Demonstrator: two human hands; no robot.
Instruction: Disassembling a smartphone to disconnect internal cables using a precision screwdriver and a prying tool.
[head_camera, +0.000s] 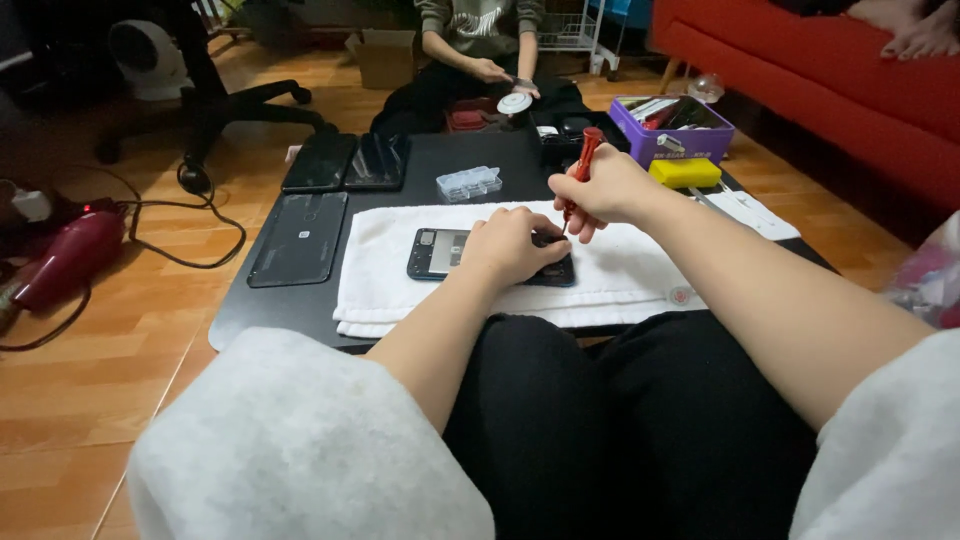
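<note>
- Phone (440, 253) lay opened on the white towel (640, 275), its long axis running left to right before you.
- Your left hand (512, 246) pressed down on its right half, fingers together.
- Your right hand (605, 190) pinched the red screwdriver (581, 168), held nearly upright, tip at the phone's right end.

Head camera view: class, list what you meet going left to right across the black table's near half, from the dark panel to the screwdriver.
Dark back panel → white towel → opened phone → left hand → red screwdriver held in the right hand.
</note>
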